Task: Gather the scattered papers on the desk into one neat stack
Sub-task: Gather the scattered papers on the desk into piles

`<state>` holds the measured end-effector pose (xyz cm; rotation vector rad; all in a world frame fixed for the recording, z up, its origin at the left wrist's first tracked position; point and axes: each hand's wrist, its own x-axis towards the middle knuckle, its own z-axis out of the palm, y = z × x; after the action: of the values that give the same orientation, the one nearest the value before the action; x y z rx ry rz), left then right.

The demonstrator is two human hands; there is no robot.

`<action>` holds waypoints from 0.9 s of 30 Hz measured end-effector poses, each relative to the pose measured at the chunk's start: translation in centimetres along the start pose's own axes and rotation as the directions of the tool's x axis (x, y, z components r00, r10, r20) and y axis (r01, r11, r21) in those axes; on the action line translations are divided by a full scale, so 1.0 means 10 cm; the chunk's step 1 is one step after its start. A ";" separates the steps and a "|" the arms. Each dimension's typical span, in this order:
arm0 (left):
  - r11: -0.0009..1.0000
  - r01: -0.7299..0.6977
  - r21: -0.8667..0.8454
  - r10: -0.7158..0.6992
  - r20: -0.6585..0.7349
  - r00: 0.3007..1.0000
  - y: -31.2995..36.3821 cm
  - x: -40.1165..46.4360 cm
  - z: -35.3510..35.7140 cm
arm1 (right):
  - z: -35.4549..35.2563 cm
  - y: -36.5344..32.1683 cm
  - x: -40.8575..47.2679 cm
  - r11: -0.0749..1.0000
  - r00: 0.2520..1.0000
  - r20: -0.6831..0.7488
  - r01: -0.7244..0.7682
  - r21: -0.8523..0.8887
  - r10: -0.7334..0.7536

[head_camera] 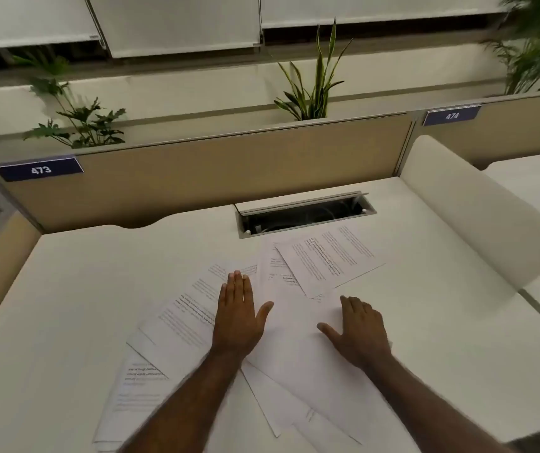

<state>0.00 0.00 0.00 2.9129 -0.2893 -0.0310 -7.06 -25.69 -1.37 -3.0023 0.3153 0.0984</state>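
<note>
Several white printed papers lie fanned out and overlapping across the middle of the white desk (76, 289). One sheet (329, 259) sits farthest back, near the cable slot. A large blank-looking sheet (298, 358) lies between my hands. More sheets (138, 380) spread toward the front left. My left hand (239, 317) rests flat, palm down, fingers together, on a printed sheet (183, 318). My right hand (360, 331) presses palm down on the right edge of the large sheet, fingers slightly curled. Neither hand grips anything.
An open cable slot (304, 214) is cut into the desk behind the papers. A tan partition (213, 168) with a 473 label (40, 170) closes the back. A white rounded divider (477, 207) stands on the right. Plants (314, 86) grow behind the partition.
</note>
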 end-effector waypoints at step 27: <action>0.899 0.392 -0.193 -0.372 0.131 0.919 -0.06 -0.11 0.46 | 0.03 -0.05 0.02 0.895 0.972 0.235 -0.126 0.428 0.025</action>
<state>-1.13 -0.17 -4.58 2.7059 0.2647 -0.2417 -6.76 -25.22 -1.65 -2.4979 0.3731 0.3241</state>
